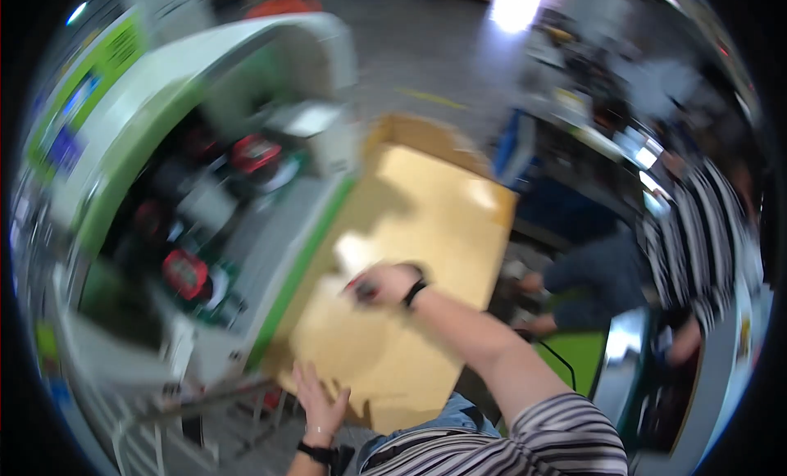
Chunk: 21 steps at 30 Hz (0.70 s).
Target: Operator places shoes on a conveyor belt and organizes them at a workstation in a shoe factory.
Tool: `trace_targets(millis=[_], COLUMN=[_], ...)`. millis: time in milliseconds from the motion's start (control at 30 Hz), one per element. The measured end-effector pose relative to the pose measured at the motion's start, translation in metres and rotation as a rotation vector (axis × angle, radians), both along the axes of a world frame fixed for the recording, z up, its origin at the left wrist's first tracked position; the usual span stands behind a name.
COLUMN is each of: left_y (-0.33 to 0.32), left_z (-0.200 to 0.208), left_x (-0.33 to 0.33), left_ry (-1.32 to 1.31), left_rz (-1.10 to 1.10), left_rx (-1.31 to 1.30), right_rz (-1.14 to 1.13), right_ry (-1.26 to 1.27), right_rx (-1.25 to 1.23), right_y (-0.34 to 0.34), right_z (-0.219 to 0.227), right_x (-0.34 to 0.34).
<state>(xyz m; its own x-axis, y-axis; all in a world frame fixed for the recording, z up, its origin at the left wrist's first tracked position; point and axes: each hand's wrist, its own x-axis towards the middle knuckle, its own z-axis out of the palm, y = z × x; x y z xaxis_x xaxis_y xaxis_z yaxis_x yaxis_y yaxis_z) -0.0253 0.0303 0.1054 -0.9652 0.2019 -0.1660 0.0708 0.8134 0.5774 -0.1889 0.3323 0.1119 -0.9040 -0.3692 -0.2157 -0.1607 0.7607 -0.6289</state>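
A tan board-like surface, perhaps the top of a cardboard box, lies in front of me. Over its middle is my right hand, closed round a small dark object with a bit of red on it. Motion blur hides its kind. Just beyond that hand a white patch shows on the tan surface; I cannot tell whether it is paper or glare. My left hand is open, fingers spread, at the near left edge of the tan surface. It holds nothing.
A white and green machine stands at the left, with red-topped parts inside. Brown cardboard rises at the tan surface's far end. At the right, a person in a striped shirt sits close by a green surface.
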Motion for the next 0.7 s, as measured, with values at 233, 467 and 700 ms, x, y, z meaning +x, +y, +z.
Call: trace_targets(millis=[233,467,700], left_y=[0.030,0.060,0.045], left_z=[-0.050,-0.031,-0.092], left_x=[0.015,0.037,0.021], left_ry=[-0.264,-0.064,0.101], left_rz=[-0.319,-0.296,-0.063], left_rx=[0.409,0.458,0.535], right_rz=[0.214,-0.711,-1.096], right_ry=[0.307,-0.027,-0.409], right_rx=[-0.343,0.158,0.225], right_y=[-0.080,0.056,0.034], right_z=[-0.038,-0.063,-0.113], right_x=[0.185,0.374,0.558])
